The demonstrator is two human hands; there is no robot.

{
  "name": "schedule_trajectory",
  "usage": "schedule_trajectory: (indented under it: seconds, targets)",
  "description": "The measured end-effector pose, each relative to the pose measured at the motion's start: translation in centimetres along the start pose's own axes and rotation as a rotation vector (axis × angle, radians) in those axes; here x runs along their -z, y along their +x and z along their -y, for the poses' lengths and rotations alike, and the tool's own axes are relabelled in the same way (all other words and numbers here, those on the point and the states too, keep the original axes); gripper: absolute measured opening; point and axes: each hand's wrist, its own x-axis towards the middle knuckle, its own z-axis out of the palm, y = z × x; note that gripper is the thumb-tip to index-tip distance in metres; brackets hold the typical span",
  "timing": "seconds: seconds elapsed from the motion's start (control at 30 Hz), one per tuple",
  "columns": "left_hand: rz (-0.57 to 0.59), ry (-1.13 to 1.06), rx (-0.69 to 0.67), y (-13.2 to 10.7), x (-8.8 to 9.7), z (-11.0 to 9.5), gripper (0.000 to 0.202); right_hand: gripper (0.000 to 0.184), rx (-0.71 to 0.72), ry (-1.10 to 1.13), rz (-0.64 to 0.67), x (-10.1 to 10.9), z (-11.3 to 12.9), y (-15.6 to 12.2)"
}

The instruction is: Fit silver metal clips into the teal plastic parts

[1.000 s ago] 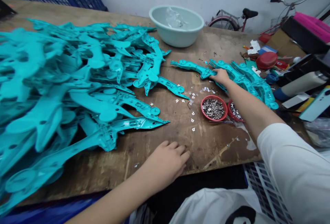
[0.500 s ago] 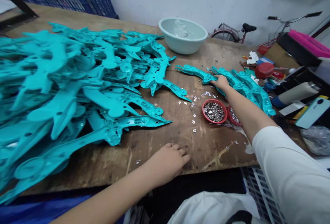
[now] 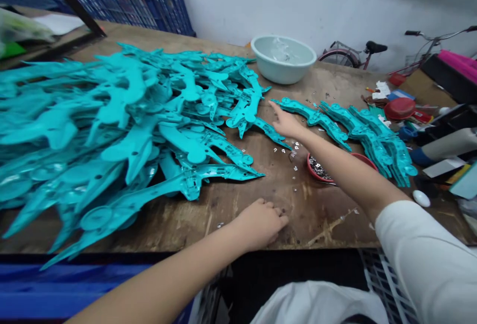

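Observation:
My right hand reaches over the table, index finger stretched toward the large pile of turquoise plastic parts, and holds nothing I can see. Just behind it lies a single turquoise bow-shaped part, apart from the pile. My left hand rests near the table's front edge, fingers loosely bent and slightly apart, with nothing visible in it. A red bowl of small metal pieces is partly hidden under my right forearm. Several tiny metal clips lie scattered between the pile and the bowl.
More turquoise parts lie stacked at the right. A pale green basin stands at the back, with clear plastic bits inside. A blue crate is behind the pile. Boxes and a bottle crowd the right edge; a bicycle stands beyond.
My right hand has let go of the turquoise part on the right and moved left toward the pile. My left hand still rests on the table. The view has shifted left.

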Motion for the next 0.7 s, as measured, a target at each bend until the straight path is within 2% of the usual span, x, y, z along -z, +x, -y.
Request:
schedule_trajectory:
  seconds: [0.07,0.13,0.23,0.37,0.47,0.6,0.7]
  targets:
    - [-0.014,0.014,0.004,-0.2,0.0,0.0,0.046,0.112,-0.024,-0.065,0.119,-1.4,3.2,2.1]
    - [-0.041,0.020,0.013,-0.5,0.1,-0.1,0.059,0.110,-0.061,-0.107,0.162,-2.4,5.5,3.6]
    - [-0.052,0.017,0.031,-0.8,0.1,-0.3,0.073,0.085,-0.047,-0.114,0.123,-3.0,7.2,4.3]
    - [-0.027,0.019,0.021,-0.7,0.4,-0.4,0.073,0.054,-0.012,-0.088,0.001,-2.2,7.3,3.5]
    - [-0.011,0.031,0.024,-0.5,0.5,-0.1,0.072,0.052,-0.071,-0.037,-0.182,0.3,6.2,3.2]
    - [-0.065,0.059,0.038,-0.2,0.2,0.8,0.072,0.060,-0.242,0.085,-0.478,5.9,3.5,3.0]
    - [-0.113,0.087,0.041,-0.1,0.0,1.5,0.069,0.060,-0.299,0.216,-0.622,10.1,1.4,1.7]
